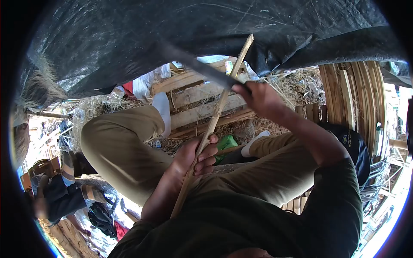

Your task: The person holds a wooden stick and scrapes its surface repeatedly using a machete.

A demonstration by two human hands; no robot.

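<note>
Two hands work apart: the left hand (195, 157) grips a wooden stick (214, 118) at center; the right hand (260, 96) clasps a blurred blade (198, 65) crossing it.

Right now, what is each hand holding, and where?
Left hand: the wooden stick, around its lower half. Right hand: the blurred long blade, by its handle end.

Two hands (197, 155) (263, 99); one knife (202, 69); one held stick (214, 116); two socks (162, 112) (253, 144).
</note>
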